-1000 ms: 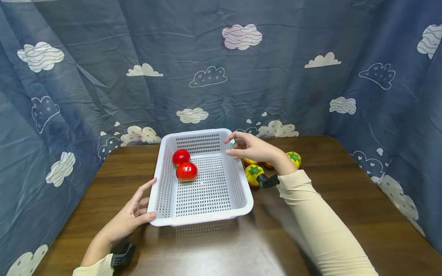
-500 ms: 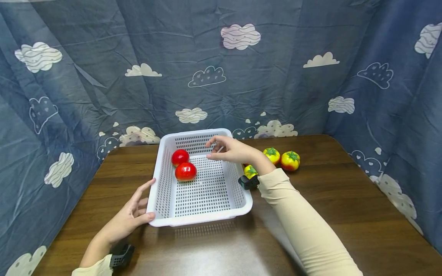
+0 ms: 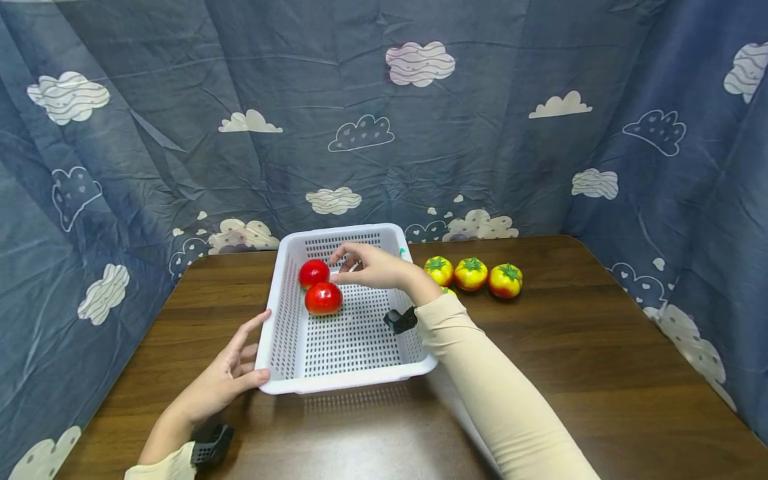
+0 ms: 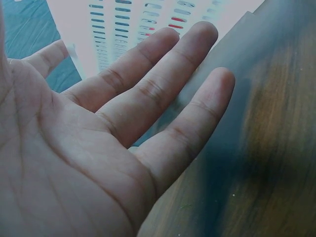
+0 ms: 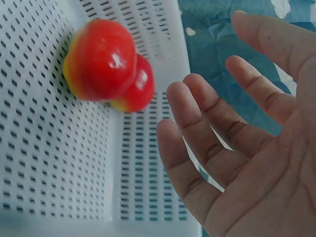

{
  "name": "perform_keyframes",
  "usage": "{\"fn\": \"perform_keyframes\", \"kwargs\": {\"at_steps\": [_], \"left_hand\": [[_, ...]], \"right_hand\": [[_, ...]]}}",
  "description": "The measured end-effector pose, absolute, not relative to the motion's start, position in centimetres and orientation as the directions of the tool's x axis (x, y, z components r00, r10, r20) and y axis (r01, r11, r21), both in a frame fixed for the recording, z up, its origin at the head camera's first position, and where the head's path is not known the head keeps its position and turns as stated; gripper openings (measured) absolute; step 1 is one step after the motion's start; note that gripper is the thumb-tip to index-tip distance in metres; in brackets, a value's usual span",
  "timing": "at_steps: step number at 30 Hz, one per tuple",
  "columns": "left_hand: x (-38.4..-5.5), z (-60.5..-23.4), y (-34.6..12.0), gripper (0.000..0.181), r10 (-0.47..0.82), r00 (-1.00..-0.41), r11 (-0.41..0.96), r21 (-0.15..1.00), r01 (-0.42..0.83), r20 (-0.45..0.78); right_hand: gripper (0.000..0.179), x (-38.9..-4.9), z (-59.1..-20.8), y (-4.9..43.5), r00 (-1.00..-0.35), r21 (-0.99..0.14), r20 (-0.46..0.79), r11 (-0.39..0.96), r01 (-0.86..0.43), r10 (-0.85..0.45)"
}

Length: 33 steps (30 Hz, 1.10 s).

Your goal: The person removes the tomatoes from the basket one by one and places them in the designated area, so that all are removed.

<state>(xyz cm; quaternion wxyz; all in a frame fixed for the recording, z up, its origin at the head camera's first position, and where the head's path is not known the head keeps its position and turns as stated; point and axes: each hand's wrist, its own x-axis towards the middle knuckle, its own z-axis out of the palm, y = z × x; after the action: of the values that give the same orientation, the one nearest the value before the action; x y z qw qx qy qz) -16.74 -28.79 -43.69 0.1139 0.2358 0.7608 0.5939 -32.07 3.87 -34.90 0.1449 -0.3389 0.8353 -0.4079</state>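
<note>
A white perforated plastic basket (image 3: pixel 354 381) stands on the table. In it, near its left wall, two glossy red tomatoes (image 3: pixel 323 299) lie against each other; the right wrist view shows yellow on their sides. My left hand (image 3: pixel 219 377) rests at the basket's left side, fingers extended, thumb and index fingertip touching the rim. In the left wrist view its palm holds nothing, and red shows through the basket's slots. My right hand (image 3: pixel 375 268) is over the basket beside the tomatoes, fingers loosely bent. The right wrist view shows that palm (image 5: pixel 266 182) apart from the fruit, with nothing in it.
Several yellow-and-red tomatoes (image 3: pixel 471 274) with green tops sit on the wooden table (image 3: pixel 600 360) right of the basket, one mostly hidden behind my right wrist. A blue cloud-print curtain (image 3: pixel 480 153) closes off the back and sides.
My right hand has moved left from above the basket's right rim to beside the red tomatoes, uncovering the tomatoes on the table. The left hand and basket have stayed in place.
</note>
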Motion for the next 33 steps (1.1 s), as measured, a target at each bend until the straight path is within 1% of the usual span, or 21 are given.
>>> {"fn": "perform_keyframes", "kwargs": {"at_steps": [4,7,18,26,33], "left_hand": [[-16.8,-43.7,-28.7,0.090,0.496,-0.861,0.178,0.957,0.228,0.113],[-16.8,-43.6,-28.6,0.090,0.498,-0.859,0.170,0.958,0.231,0.119],[-16.8,-43.6,-28.6,0.090,0.501,-0.857,0.154,0.962,0.226,0.121],[-16.9,-43.8,-28.7,0.090,0.506,-0.853,0.149,0.961,0.233,0.129],[-16.8,-43.7,-28.6,0.089,0.494,-0.862,0.161,0.962,0.220,0.114]], "right_hand": [[0.039,-32.2,-35.6,2.9,-0.722,-0.776,0.018,0.446,-0.446,-0.692],[0.042,-32.3,-36.0,2.5,-0.729,-0.772,0.010,0.459,-0.441,-0.684],[0.045,-32.3,-37.0,2.0,-0.738,-0.777,-0.053,0.492,-0.393,-0.673],[0.044,-32.5,-37.7,1.6,-0.746,-0.710,-0.049,0.549,-0.442,-0.664],[0.045,-32.4,-37.8,1.4,-0.720,-0.676,-0.017,0.538,-0.503,-0.694]]}}
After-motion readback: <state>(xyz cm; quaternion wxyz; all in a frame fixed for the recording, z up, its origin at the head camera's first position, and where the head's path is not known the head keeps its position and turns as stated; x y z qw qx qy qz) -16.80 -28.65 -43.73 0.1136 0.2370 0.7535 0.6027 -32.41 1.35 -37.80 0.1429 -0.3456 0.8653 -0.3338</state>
